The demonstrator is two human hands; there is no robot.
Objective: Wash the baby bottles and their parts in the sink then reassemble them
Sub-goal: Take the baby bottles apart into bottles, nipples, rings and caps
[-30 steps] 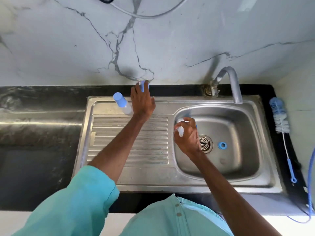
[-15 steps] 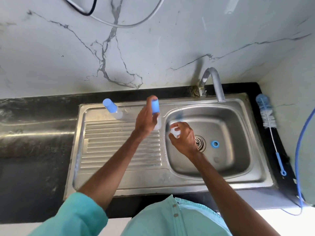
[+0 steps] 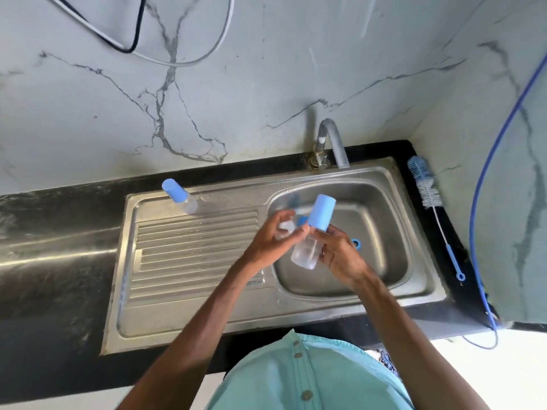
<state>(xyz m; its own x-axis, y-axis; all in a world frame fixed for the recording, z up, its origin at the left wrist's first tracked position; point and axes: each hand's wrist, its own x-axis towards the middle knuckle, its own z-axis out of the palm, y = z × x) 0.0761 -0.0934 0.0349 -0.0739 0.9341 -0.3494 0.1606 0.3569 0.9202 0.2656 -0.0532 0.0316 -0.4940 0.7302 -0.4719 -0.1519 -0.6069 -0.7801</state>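
Over the sink [image 3: 381,208] basin, we see the left grip [image 3: 270,241] pinching the blue-capped bottle [image 3: 307,253] at the neck, the right grip [image 3: 340,255] curled round its clear body. A blue ring [image 3: 356,242] lies in the basin; a second bottle [image 3: 181,198] stands on the far-left drainboard [image 3: 192,255], a brush [image 3: 426,190] on the black worktop [image 3: 44,306] at right, below a marble wall [image 3: 266,84].

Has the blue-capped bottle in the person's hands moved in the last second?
Yes. The bottle came from the draining board's back rim, rightward, to over the basin.
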